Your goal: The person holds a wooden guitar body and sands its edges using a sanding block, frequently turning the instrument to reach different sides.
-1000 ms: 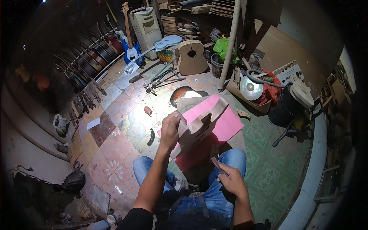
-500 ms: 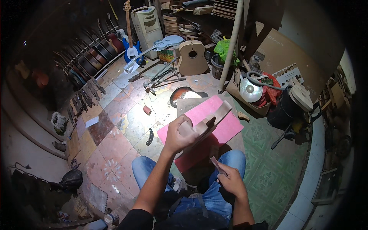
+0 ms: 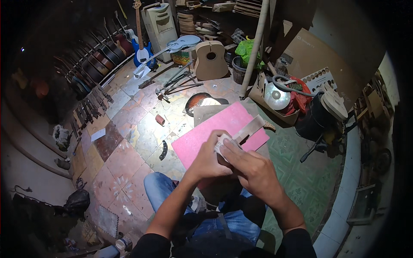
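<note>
"Where's the guitar body [image 3: 251,127]?"

"Over the pink board [image 3: 192,142], its visible long axis running toward two o'clock; contact with the board I can't tell."

"The left hand [image 3: 205,162]?"

"Its grip curls around the near end, partly hidden, at seven o'clock from the sandpaper [image 3: 220,144]."

"And the right hand [image 3: 254,169]?"

"At four o'clock from that sheet, fingers pressing it against the near end. Neither hand is nearer; both meet there."

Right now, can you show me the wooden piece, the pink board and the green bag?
Wooden piece [image 3: 251,128]: head view, on its long pale edge.
Pink board [image 3: 214,122]: head view, on its bare top.
Green bag [image 3: 245,51]: head view, on its crumpled side.
</note>
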`<state>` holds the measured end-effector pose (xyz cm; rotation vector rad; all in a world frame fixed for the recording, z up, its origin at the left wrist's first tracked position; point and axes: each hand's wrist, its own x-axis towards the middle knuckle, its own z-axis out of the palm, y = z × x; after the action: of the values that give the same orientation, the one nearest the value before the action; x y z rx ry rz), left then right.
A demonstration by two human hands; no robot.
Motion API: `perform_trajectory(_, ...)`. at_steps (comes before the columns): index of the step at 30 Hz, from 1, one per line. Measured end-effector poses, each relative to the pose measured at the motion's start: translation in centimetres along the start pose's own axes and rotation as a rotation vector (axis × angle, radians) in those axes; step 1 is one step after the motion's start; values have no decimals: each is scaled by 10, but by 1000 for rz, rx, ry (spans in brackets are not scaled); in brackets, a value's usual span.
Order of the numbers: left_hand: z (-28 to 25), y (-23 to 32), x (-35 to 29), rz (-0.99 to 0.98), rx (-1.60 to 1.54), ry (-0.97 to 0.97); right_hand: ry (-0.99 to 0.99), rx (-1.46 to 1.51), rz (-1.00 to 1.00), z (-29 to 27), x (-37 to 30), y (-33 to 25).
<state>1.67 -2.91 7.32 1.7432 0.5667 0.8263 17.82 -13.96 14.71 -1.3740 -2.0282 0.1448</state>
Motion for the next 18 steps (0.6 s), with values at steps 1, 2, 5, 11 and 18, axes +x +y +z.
perform_trajectory(1,-9,-5,-2,-44,-91,14,-91,-34,36,-8,-2,-12)
perform_trajectory(2,-15,-11,-1,-80,-185,25,-180,-78,72,-13,-5,-18)
perform_trajectory(5,-18,-15,2,1,-137,26,-139,-92,49,-5,-7,-17)
perform_trajectory(11,-26,-12,0,-75,-201,20,-37,286,128,15,-7,-4)
perform_trajectory(18,-20,-10,3,-38,-87,34,-125,256,153,8,6,-4)
